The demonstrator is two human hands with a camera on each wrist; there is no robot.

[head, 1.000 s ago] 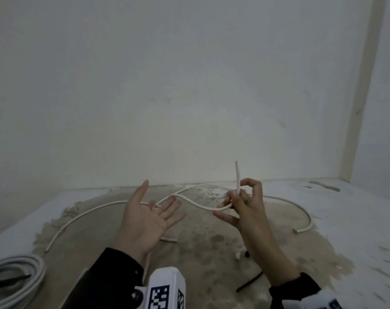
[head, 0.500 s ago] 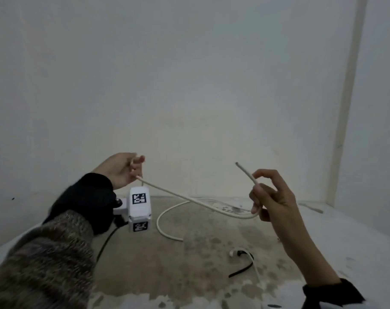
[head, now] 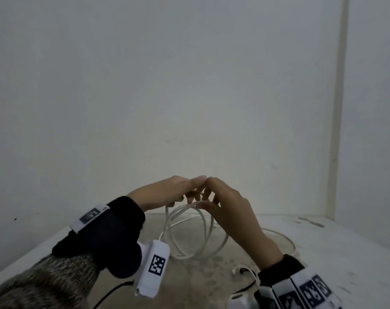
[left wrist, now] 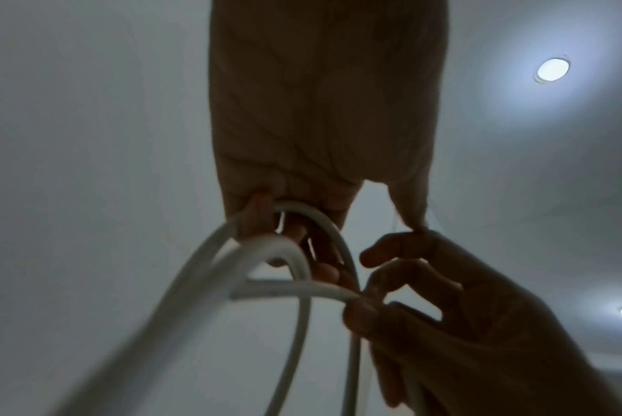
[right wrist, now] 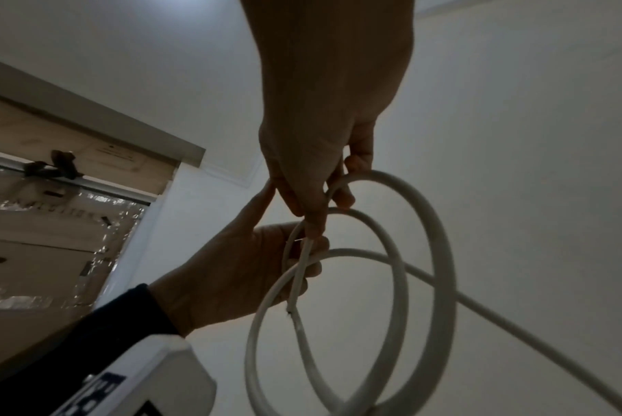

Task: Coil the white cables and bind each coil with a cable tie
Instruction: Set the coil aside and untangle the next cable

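A white cable [head: 189, 257] hangs in a few loops from both hands, above a stained tabletop [head: 345, 253]. My left hand [head: 185, 197] comes in from the left, its fingers curled round the top of the loops. My right hand [head: 209, 201] meets it fingertip to fingertip and pinches a strand of the cable. In the left wrist view the left hand [left wrist: 284, 225] hooks the loops [left wrist: 295, 259] while the right hand [left wrist: 384, 281] pinches a strand. The right wrist view shows the right hand [right wrist: 313, 214], the left hand [right wrist: 238, 275] and the coil [right wrist: 441, 233].
The cable's loose tail [head: 289, 241] curves over the table to the right. A black cable tie [head: 248, 285] and a small white piece [head: 235, 269] lie near my right wrist. Walls close the table behind and on the right.
Half a second ago my hands were apart with the cable stretched between them. They have come together, and the cable now hangs from them in loops.
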